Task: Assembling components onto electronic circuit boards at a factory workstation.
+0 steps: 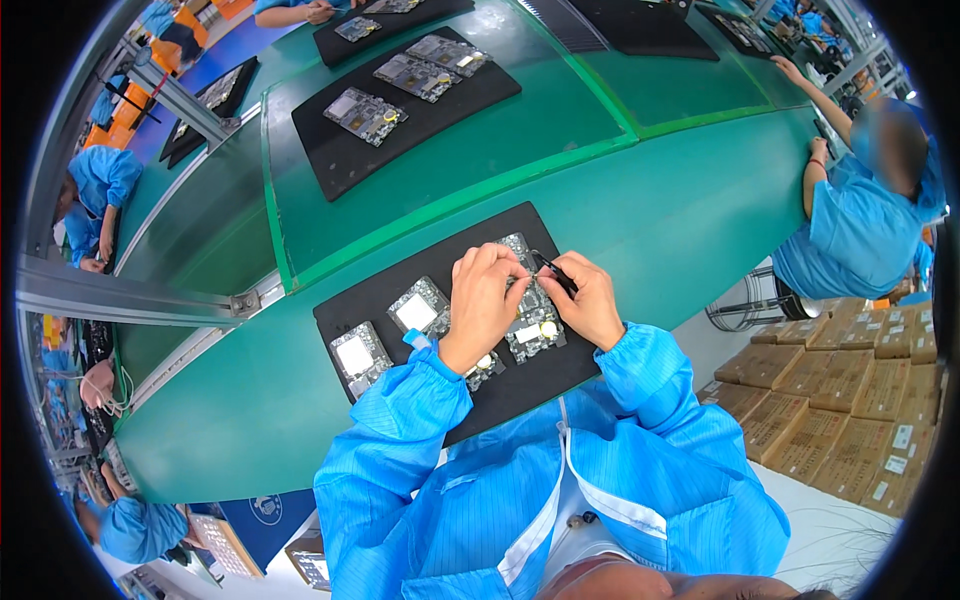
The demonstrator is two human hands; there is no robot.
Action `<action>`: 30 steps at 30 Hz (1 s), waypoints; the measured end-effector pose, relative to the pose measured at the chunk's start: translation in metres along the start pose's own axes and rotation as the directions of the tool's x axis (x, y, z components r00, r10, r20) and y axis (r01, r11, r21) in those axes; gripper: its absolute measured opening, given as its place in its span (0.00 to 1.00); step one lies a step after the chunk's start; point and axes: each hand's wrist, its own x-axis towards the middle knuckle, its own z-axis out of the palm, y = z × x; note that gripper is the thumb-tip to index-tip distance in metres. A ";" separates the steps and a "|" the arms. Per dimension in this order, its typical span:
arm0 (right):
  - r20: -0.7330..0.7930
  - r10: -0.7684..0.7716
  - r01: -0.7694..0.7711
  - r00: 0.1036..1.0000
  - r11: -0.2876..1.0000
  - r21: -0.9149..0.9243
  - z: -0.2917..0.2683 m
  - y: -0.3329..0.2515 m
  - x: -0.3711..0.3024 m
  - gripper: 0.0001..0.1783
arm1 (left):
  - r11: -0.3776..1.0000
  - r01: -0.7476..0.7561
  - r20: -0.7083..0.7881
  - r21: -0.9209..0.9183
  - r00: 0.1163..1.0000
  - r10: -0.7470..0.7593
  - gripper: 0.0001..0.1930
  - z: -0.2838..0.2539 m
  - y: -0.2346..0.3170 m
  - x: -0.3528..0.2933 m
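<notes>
A black mat [380, 295] lies on the green bench in front of me with three circuit boards on it. My left hand [483, 300] rests on the rightmost circuit board [535, 335], fingers pinched at its top edge. My right hand [588, 300] holds black tweezers [555, 272] whose tips point at the same spot on that board. Two more boards, the middle board [418, 310] and the left board [358, 355], each with a white square patch, lie to the left of my hands.
Another black mat [340, 165] with several boards sits farther along the green conveyor [560, 130]. A co-worker in blue [850, 220] sits at the right. Stacked cardboard boxes [840, 400] stand at the lower right. More workers in blue sit at the left.
</notes>
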 end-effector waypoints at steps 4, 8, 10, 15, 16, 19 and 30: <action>-0.004 0.027 -0.027 1.000 0.999 0.035 -0.001 -0.005 0.000 0.06 | 1.000 -0.013 -0.017 0.000 1.000 0.013 0.05 0.001 0.001 0.000; -0.018 -0.019 0.018 1.000 1.000 -0.023 0.001 -0.004 -0.001 0.06 | 1.000 -0.002 -0.007 0.009 1.000 0.002 0.05 0.003 0.000 -0.001; -0.049 -0.039 0.037 0.998 0.998 -0.044 0.006 0.000 -0.002 0.07 | 1.000 0.000 -0.015 0.004 1.000 0.000 0.05 0.004 -0.001 -0.001; -0.069 -0.006 0.004 0.998 1.000 -0.027 0.002 -0.006 -0.008 0.09 | 1.000 0.012 -0.014 0.021 1.000 -0.011 0.05 0.004 -0.001 0.000; -0.057 0.007 -0.010 0.998 0.998 -0.063 -0.001 -0.009 -0.009 0.09 | 1.000 0.012 -0.014 0.020 1.000 -0.012 0.05 0.004 -0.001 0.000; -0.037 0.031 -0.034 0.999 0.995 -0.092 -0.008 -0.015 -0.014 0.11 | 1.000 0.018 -0.002 0.023 1.000 -0.018 0.04 0.004 -0.001 0.001; 0.025 0.038 -0.035 0.999 0.996 -0.086 -0.019 -0.017 -0.030 0.22 | 0.999 0.030 0.028 0.021 0.999 -0.031 0.04 0.003 -0.003 0.002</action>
